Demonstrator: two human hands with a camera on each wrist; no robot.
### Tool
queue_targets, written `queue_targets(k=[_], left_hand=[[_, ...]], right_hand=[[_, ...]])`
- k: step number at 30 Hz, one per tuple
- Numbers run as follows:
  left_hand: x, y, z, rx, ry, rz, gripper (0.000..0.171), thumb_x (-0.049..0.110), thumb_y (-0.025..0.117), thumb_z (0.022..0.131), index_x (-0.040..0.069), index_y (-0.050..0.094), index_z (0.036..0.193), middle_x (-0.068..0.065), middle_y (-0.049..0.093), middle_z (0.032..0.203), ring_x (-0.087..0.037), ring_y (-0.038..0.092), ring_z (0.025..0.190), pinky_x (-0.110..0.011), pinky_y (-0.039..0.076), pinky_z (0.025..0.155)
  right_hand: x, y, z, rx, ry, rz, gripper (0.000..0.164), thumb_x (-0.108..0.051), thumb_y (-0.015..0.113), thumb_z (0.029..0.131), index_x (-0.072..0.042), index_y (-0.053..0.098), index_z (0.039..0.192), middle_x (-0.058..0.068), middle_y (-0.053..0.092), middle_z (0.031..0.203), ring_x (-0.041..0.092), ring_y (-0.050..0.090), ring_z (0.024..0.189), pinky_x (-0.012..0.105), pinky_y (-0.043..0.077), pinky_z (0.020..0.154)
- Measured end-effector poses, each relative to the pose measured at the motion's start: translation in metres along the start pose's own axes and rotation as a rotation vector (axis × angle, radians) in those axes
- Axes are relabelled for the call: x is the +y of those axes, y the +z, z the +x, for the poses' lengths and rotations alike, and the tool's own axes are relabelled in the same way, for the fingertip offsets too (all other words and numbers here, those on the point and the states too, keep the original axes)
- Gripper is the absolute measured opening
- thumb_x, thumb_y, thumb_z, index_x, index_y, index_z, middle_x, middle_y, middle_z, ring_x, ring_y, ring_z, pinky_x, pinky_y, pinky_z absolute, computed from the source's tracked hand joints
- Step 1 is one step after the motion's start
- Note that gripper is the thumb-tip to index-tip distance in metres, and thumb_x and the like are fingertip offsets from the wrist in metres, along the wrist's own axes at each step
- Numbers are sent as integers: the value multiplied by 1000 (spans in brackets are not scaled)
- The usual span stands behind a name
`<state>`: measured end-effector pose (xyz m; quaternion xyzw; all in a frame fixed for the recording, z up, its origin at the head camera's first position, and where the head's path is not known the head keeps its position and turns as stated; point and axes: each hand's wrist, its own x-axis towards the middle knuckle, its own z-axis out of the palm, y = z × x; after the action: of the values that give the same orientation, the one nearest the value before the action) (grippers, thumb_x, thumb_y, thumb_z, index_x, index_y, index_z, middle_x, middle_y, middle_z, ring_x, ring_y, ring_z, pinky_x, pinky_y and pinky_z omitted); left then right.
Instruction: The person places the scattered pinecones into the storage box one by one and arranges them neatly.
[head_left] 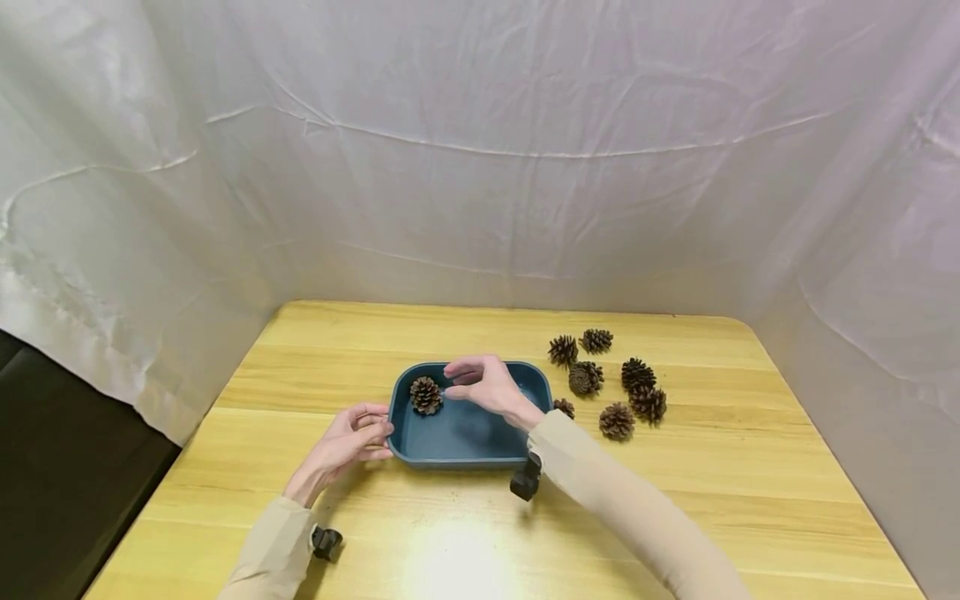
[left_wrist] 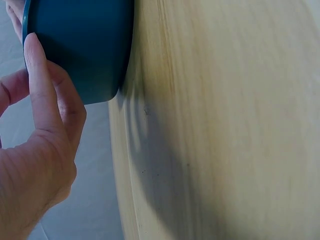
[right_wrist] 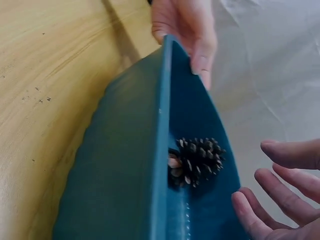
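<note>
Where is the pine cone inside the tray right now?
In the head view, the pine cone sits at the left end of the blue tray, near its far corner, just left of the right hand.

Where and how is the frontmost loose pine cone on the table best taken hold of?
Probably by its rounded sides, with the right hand coming down from above and the person's side. This pine cone looks squat and round, and a small gap parts it from the pair of cones behind its right, so it should be graspable alone.
</note>
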<state>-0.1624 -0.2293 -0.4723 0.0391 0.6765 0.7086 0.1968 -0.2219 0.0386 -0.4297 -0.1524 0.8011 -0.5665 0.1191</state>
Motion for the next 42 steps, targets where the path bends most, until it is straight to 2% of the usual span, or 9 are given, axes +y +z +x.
queue_targets(k=[10,18,21,25,29,31,33,38,42], left_hand=[[0,1,-1,5,2,-17,48,2,56,97,-17,34,136,0,60,100,-9,66,78,-28,64,78],[0,2,-1,18,-6,-17,48,1,55,97,-17,33,136,0,59,100,-9,65,78,-27,64,76],[0,2,-1,21,-6,-20,48,1,55,98,-16,33,136,1,59,100,-9,65,77,-26,64,75],[-1,2,-1,25,-3,-23,46,2,56,98,-16,34,135,2,60,99,-9,65,76,-26,64,75],[-3,2,0,24,8,-22,45,2,56,98,-16,35,134,2,60,99,-9,65,75,-26,64,74],[-3,2,0,21,12,-20,45,2,56,98,-16,35,134,1,60,99,-9,66,75,-26,64,74],[-4,2,0,27,8,-22,46,2,56,97,-16,35,134,1,60,99,-10,66,74,-26,64,74],[-4,1,1,41,-14,-19,47,2,56,97,-15,34,136,1,60,100,-9,65,75,-26,64,74],[-4,1,1,46,-19,-17,49,2,55,98,-16,32,137,2,59,99,-9,65,75,-26,64,74]], right_hand=[[10,-23,-23,22,-45,59,31,-5,76,87,-4,71,118,23,70,122,29,69,106,35,60,92],[21,-39,-42,72,-96,140,38,0,74,86,9,64,122,33,64,125,39,67,110,21,59,88],[28,-46,-49,101,-135,174,39,1,75,85,11,63,121,34,64,123,27,70,106,19,59,89],[35,-57,-60,149,-165,207,38,2,75,85,9,65,121,19,72,117,6,70,98,20,59,91],[43,-69,-71,197,-174,231,38,1,75,86,9,64,122,-6,75,109,12,70,102,20,59,91],[48,-74,-77,224,-174,235,38,0,74,87,9,64,123,-13,74,106,14,69,104,19,59,92],[53,-79,-81,259,-173,241,38,0,73,87,10,63,123,-13,74,107,12,69,105,18,58,93],[67,-85,-91,361,-186,266,37,6,70,88,16,60,122,-2,75,111,10,69,103,15,56,94],[77,-87,-95,409,-194,274,36,8,68,88,18,58,122,4,73,116,9,69,107,16,55,96]])
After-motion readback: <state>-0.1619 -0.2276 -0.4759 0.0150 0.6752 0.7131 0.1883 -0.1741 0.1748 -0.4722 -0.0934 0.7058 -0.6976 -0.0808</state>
